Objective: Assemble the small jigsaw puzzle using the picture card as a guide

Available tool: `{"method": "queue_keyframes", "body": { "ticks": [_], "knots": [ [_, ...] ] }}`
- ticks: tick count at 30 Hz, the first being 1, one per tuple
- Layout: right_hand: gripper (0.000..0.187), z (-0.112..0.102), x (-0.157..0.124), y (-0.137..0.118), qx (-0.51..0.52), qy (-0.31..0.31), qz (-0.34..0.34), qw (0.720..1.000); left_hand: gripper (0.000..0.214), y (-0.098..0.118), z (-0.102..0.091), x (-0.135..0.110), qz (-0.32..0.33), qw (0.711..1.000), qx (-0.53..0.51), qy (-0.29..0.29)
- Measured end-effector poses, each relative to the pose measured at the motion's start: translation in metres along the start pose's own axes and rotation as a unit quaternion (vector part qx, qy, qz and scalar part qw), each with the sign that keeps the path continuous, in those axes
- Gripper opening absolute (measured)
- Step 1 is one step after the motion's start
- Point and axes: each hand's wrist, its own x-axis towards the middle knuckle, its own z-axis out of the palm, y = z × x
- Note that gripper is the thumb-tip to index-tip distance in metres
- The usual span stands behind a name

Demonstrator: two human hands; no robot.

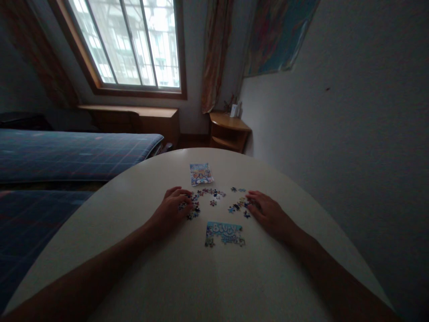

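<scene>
My left hand (173, 205) lies on the left side of a loose heap of jigsaw puzzle pieces (195, 210), its fingers slightly apart and touching them. On the other side, my right hand (266, 211) rests at a smaller group of puzzle pieces (237, 206), fingers loosely spread and covering some. Between and nearer to me lies a partly joined puzzle (224, 233) with a light blue top and large lettering; its lower edge is uneven. A single piece (213, 203) sits between the two groups. Both hands appear to grasp nothing.
A small printed picture sheet or packet (201, 174) lies beyond the pieces on the round white table (214, 281). A bed with a plaid mattress (67, 154) stands to the left. A wooden corner shelf (229, 123) is behind the table, with a wall on the right.
</scene>
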Motion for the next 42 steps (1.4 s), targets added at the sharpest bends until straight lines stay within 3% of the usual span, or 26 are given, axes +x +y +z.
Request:
{"method": "queue_keyframes", "body": {
  "ticks": [16, 24, 29, 34, 37, 42],
  "knots": [
    [0.04, -0.003, 0.0, -0.005, -0.024, -0.001, 0.0, 1.0, 0.014, 0.007, -0.002, -0.005, 0.013, 1.0, -0.003, 0.004],
    [0.04, -0.001, -0.002, -0.008, -0.031, -0.004, 0.005, 0.999, 0.033, 0.011, 0.0, -0.006, 0.005, 1.0, 0.025, -0.015],
    [0.043, -0.002, -0.003, -0.012, -0.046, -0.018, 0.01, 0.999, 0.039, 0.022, -0.002, -0.006, 0.1, 0.991, 0.07, -0.045],
    [0.047, -0.003, -0.006, -0.015, -0.058, -0.028, 0.016, 0.998, 0.05, 0.031, -0.004, -0.004, 0.216, 0.963, 0.077, -0.14],
    [0.049, -0.002, -0.007, -0.016, -0.061, -0.033, 0.015, 0.997, 0.046, 0.031, -0.004, -0.003, 0.228, 0.956, 0.084, -0.164],
    [0.049, -0.001, -0.008, -0.02, -0.063, -0.03, 0.028, 0.997, 0.038, 0.031, -0.001, -0.004, 0.205, 0.968, 0.087, -0.116]
  ]
}}
